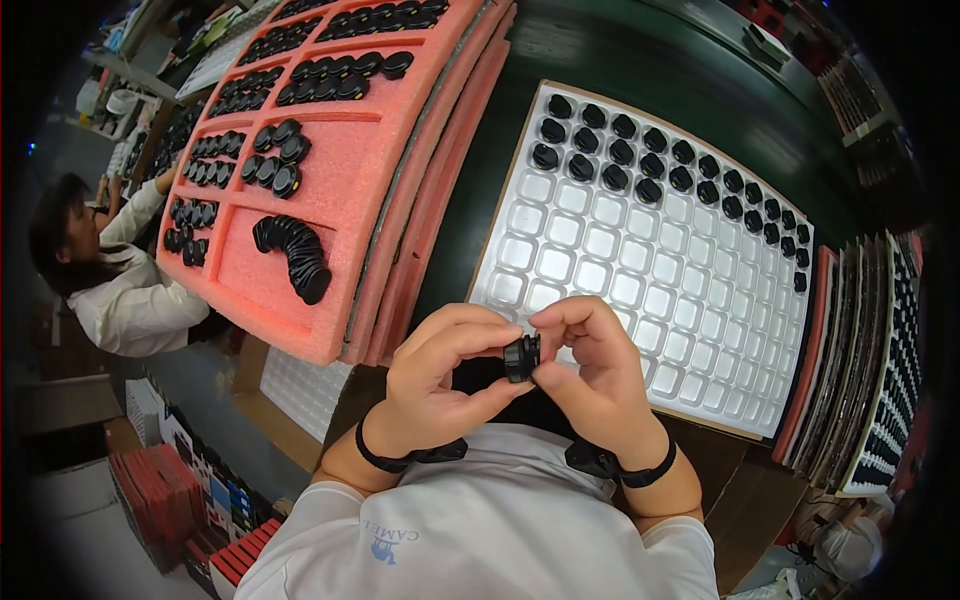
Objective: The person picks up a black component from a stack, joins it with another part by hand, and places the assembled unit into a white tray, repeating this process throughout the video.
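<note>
Between the fingertips of both hands, close in front of my chest, is a small round black part with a ridged edge [516, 360]. My left hand [440, 370] pinches it from the left with thumb and fingers. From the right, the thumb and forefinger of my right hand [595, 370] close on its other side. Just beyond my hands lies a white tray [592, 274] of square pockets, with black parts [620, 152] filling rows at its far side. To the left, a pink foam tray [345, 190] holds similar black parts, among them a curved stack [295, 255].
More pink foam trays [410, 260] are stacked under the top one. At the right edge stand stacked trays [845, 350]. A co-worker in a white top [130, 280] sits at the left. Dark green bench surface [600, 55] shows beyond the white tray.
</note>
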Demonstrator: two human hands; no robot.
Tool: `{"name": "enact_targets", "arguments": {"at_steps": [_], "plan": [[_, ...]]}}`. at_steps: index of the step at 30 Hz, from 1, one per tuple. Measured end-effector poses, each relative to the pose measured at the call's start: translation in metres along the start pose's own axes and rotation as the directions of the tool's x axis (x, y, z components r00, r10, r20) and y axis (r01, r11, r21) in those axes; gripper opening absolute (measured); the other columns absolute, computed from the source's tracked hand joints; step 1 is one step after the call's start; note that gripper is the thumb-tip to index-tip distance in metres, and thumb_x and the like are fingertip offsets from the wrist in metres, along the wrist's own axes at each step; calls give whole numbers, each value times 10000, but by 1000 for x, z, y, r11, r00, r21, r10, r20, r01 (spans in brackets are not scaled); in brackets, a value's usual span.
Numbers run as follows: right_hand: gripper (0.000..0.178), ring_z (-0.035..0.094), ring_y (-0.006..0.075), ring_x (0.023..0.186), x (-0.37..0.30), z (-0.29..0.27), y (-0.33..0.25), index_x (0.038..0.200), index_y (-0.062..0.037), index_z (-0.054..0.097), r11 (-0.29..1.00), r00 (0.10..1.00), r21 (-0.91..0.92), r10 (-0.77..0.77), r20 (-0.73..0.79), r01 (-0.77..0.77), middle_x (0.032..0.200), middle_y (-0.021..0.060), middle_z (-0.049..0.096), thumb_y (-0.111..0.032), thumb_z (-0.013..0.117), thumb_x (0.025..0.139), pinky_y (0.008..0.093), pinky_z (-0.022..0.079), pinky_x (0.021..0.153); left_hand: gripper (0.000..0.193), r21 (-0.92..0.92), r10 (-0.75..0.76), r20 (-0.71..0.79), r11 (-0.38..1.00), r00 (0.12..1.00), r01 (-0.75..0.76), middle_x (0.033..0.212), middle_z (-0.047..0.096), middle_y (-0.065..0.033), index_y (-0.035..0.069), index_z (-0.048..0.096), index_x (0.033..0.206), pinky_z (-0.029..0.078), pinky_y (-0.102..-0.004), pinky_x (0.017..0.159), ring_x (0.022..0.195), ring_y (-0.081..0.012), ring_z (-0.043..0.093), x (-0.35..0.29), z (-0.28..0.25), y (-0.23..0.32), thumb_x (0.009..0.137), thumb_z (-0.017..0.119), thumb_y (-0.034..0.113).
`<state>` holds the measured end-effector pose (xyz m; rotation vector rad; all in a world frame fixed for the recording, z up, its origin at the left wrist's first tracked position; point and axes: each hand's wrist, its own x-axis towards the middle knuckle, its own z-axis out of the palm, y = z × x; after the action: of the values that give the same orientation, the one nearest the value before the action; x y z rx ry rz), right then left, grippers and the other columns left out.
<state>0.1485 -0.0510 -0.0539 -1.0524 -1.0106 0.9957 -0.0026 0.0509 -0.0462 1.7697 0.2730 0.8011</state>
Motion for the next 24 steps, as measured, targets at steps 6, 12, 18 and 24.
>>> {"name": "enact_targets", "arguments": {"at_steps": [6,12,18,24], "plan": [[246,495,105,821,0,-2,-9,1075,23,495,914,985,372,175,-8,-159,920,59,532,-155,543,912,236,406,772,424,-199,-58,-13,978,998,55,1047,550,-160,-50,574,1101,522,-286,794,949,-209,575,-2,-1,-1,718,751,-1],[228,495,109,793,1,9,-3,1085,22,477,998,998,-33,-49,-32,48,916,65,532,-122,516,913,240,412,733,422,-122,-34,3,992,999,34,1048,556,-158,-51,575,1100,521,-286,789,947,-207,576,-4,-3,-1,722,753,5],[251,484,112,759,3,13,1,1103,25,450,974,990,-178,-140,-6,137,893,67,523,-161,462,934,247,411,710,423,-70,-9,-1,998,1000,8,1045,559,-156,-52,574,1100,519,-288,791,946,-207,576,-5,-3,-2,724,757,16],[277,475,116,777,3,5,1,1106,17,456,967,999,249,-42,-32,49,879,58,511,-154,540,906,243,399,735,436,-194,-18,2,981,1000,18,1066,544,-153,-63,564,1116,534,-282,815,970,-200,583,-3,-7,-2,715,736,-47]]}}
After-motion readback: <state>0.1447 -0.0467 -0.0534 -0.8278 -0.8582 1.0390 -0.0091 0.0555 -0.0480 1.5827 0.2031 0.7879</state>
